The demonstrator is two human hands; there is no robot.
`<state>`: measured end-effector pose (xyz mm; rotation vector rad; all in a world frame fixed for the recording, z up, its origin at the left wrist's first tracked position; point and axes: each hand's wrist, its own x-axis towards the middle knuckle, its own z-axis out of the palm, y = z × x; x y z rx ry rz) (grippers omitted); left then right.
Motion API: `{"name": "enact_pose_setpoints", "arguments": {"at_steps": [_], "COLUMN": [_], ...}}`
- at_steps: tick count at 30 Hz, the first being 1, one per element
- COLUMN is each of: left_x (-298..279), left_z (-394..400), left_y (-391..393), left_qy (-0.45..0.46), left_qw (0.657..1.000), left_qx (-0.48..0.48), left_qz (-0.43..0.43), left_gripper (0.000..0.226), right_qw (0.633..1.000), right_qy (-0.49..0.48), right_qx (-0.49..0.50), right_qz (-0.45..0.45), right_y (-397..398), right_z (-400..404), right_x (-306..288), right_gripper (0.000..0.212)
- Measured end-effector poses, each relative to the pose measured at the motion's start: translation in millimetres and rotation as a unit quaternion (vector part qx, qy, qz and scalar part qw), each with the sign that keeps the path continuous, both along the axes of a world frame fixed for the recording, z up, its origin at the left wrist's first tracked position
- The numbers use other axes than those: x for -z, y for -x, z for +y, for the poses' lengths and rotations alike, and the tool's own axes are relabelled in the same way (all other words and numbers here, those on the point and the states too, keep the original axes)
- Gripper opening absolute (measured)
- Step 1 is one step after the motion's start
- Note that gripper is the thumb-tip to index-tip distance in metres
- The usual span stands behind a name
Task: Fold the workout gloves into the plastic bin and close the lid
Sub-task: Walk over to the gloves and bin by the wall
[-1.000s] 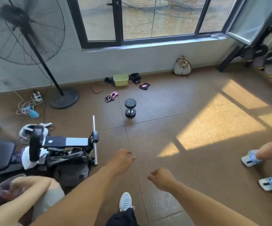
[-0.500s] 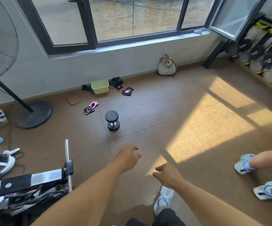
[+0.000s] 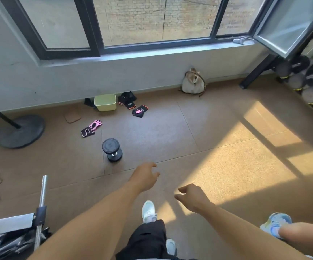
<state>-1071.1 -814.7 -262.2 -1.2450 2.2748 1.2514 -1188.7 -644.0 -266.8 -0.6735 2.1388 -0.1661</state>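
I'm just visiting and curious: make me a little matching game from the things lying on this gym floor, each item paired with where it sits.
Things:
1. pale green plastic bin
2. pink and black workout glove
3. black round dumbbell
4. beige cloth bag

Places:
A. left of the dumbbell, farther back
B. against the wall, under the window's right part
C. nearest the hands
D. by the wall, between dark gloves

Pairs: 1-D, 2-A, 3-C, 4-B

No legible text anywhere.
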Motion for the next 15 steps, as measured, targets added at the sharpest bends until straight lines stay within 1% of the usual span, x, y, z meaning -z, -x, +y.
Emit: {"name": "enact_pose_setpoints", "arguments": {"at_steps": [5, 10, 13, 15], "left_x": [20.4, 41.9, 44.6, 42.2], "left_z": [-57.5, -140.4, -185.8, -214.5], "left_y": [79.3, 154.5, 192.4, 215.3], "left_qy": [-0.002, -0.009, -0.021, -0.03], "left_qw": [1.0, 1.0, 1.0, 0.999], "left_qx": [-0.015, -0.026, -0.016, -0.011], "left_qz": [-0.001, 0.001, -0.007, -0.006], "left_gripper": [0.051, 0.04, 0.043, 0.043], "right_qw": [0.999, 0.999, 0.998, 0.998], "right_qy": [-0.007, -0.023, -0.037, -0.029], "right_qx": [-0.033, -0.038, -0.042, -0.053], "right_qz": [0.01, 0.013, 0.009, 0.015], "right_y": [91.0, 183.3, 226.7, 251.5], "right_z": [-65.1, -149.6, -196.7, -226.5], "right_x": [11.6, 22.0, 19.0, 14.4], "right_gripper": [0.059, 0.055, 0.057, 0.055]}}
